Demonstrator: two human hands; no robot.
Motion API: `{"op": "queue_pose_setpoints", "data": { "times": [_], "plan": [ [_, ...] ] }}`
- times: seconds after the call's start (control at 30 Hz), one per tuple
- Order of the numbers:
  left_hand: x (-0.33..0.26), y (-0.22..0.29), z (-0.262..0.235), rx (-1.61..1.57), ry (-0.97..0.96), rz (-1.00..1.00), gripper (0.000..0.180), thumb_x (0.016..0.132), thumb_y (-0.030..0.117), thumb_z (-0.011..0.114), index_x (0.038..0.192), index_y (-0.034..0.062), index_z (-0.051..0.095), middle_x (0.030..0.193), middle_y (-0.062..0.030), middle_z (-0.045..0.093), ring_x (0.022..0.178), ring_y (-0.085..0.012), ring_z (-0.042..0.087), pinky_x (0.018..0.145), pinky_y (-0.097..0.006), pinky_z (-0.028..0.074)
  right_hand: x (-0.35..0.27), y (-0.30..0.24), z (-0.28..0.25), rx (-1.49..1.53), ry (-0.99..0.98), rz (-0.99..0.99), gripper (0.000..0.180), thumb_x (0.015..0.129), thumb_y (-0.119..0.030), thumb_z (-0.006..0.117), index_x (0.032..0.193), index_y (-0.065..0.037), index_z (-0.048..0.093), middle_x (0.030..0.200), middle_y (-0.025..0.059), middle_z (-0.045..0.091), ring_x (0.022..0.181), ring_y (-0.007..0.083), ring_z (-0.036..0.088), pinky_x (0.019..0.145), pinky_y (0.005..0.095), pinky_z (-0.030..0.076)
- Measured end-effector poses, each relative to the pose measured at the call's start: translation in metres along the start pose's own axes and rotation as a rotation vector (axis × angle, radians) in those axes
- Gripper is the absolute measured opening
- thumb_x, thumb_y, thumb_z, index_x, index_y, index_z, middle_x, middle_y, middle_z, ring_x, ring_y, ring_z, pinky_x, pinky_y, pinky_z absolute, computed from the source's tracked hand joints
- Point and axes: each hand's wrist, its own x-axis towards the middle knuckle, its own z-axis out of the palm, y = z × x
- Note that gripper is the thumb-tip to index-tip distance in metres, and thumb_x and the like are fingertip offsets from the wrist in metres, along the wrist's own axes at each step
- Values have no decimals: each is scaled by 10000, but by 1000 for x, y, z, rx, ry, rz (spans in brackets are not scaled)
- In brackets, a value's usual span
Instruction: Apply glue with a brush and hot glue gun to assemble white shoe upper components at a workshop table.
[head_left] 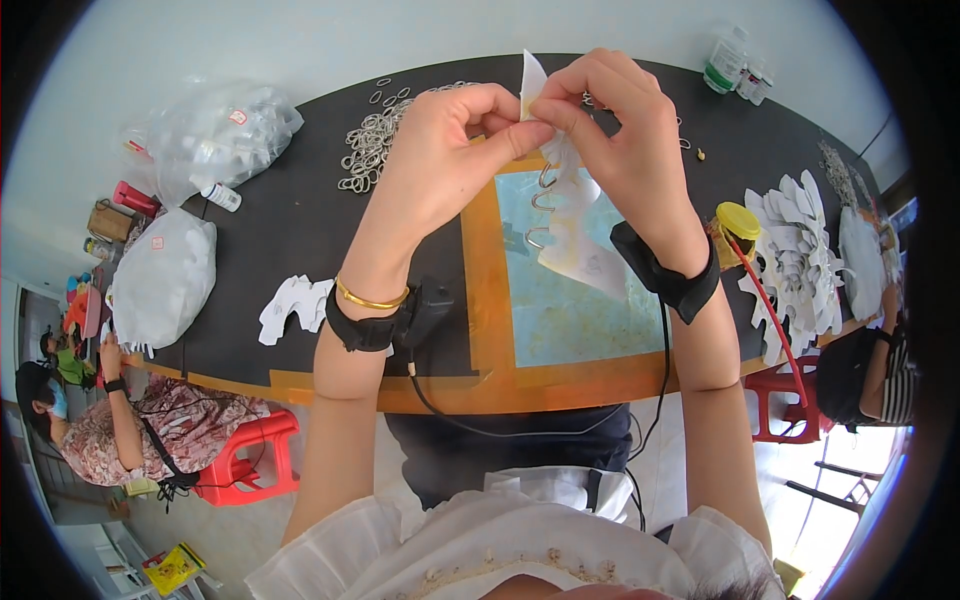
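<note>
- Two hands meet above the middle of a dark surface (300, 215). The left hand (450, 150) and the right hand (610, 125) each pinch the top of a white paper cutout (575, 215) between thumb and fingertips, so that the fingertips press almost together.
- The paper cutout hangs down from the pinch, raised over a blue work mat (560, 310) edged in orange tape. A bent wire hook (540, 205) sits along the cutout's left edge.
- Both wrists wear black straps with cables trailing toward the body; the left wrist also carries a gold bangle (372, 298).
- Risk, as a judgement: the paper looks thin, so a hard pull between the two pinches could tear it, and the wire hook could slip free or snag the edge if the grip shifts.
- On the surface behind the hands lies a heap of metal rings (375, 145). To the left are clear plastic bags (215, 125) of small items and one loose white cutout (292, 305).
- To the right stand a yellow-lidded jar (738, 222), a thin red rod (775, 320) and a stack of white cutouts (800, 260).
- The room is bright, with a pale floor. A seated person (130, 420) is at lower left beside a red plastic stool (255, 455), and another person (875, 370) sits at the right edge.
</note>
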Motion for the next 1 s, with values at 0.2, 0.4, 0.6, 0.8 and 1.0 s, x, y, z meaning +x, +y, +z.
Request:
{"op": "queue_pose_setpoints", "data": {
  "times": [0.2, 0.4, 0.6, 0.8, 1.0],
  "plan": [
    [-1, -3, 1, -101, -28, -12, 185, 876, 150, 700, 771, 22, 616, 702, 26, 598, 660, -35, 502, 611, -198, 375, -5, 4, -1, 178, -73, 200, 92, 766, -88, 715, 804, -40, 646, 749, 31, 602, 709, 166, 530, 645, 294, 415],
    [-2, -1, 3, -227, -92, -30, 202, 872, 148, 699, 739, 34, 597, 708, 23, 596, 670, -43, 512, 626, -200, 382, -7, 9, -4, 313, -112, 352, 379, 797, -185, 747, 1126, -84, 588, 875, 18, 631, 848, 131, 561, 776, 281, 448],
    [-4, 3, 4, -221, -92, -39, 212, 871, 165, 700, 743, 29, 599, 709, 11, 600, 688, -55, 528, 649, -210, 399, 5, -13, -19, 573, -277, 563, 706, 837, -126, 722, 1404, -114, 302, 974, 61, 595, 884, 135, 565, 814, 260, 459],
    [-1, -4, 6, -177, -58, -10, 197, 865, 167, 705, 762, 23, 617, 691, 5, 610, 674, -59, 550, 629, -213, 411, 2, -3, -11, 677, -291, 577, 935, 863, -16, 697, 1550, -146, 75, 978, 66, 535, 876, 122, 544, 790, 251, 482],
    [4, -11, 2, -394, -64, 11, 163, 867, 159, 703, 804, 27, 634, 729, 2, 627, 695, -59, 568, 655, -215, 430, 5, -5, -8, 874, -205, 635, 860, 913, -44, 641, 1542, -93, 57, 960, 52, 538, 874, 103, 527, 748, 231, 466]
  ]
}}
